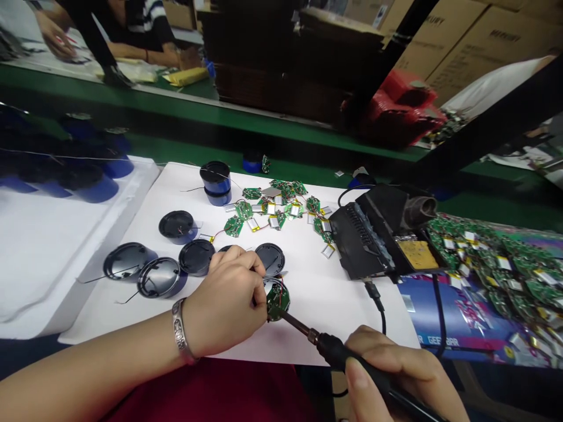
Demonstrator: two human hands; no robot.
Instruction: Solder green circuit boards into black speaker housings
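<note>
My right hand (396,375) grips a black-handled soldering iron (336,350), whose tip rests on or very near a round green circuit board (278,300). At the board's left edge is my left hand (231,296), its fingers pinched; what lies between the fingertips is hidden. Red wire shows on the board. Just behind it sits a round black housing (270,259), and another is partly covered by my left hand. Further left, several black-topped blue housings stand on the white sheet, among them one with a thin wire sticking out (159,278).
Circuit boards with small silver batteries (273,221) lie behind my hands. A black soldering-iron stand (373,234) with a yellow sponge (416,255) is at right, beside a heap of boards (497,264). A white foam tray (53,252) is at left. Another person's hand (57,38) shows across the bench.
</note>
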